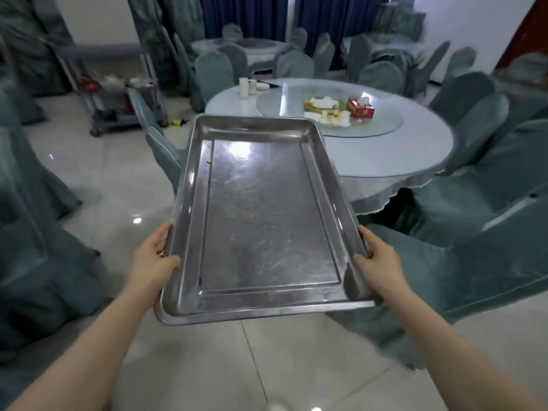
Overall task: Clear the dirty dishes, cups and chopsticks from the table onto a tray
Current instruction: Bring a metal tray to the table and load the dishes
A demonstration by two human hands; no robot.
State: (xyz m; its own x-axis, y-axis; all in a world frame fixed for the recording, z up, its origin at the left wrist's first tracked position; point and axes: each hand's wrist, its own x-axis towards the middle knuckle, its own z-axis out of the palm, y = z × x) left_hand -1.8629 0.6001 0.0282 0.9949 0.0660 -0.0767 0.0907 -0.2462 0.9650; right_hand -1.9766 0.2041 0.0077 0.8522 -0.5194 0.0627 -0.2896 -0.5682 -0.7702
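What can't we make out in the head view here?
- Table near-left edge: hidden behind the tray held by left hand and right hand.
- White items on the glass turntable: too blurred to identify.
- Cart contents: blurred.
- Chopsticks: none discernible.

1. Two bare forearms in view, entering from the lower corners.
2. No sleeves, cuffs or gloves visible on either arm.
3. Left hand (154, 259) and right hand (381, 259): no rings, watch or bands seen.
4. Fingernails short, unpainted.
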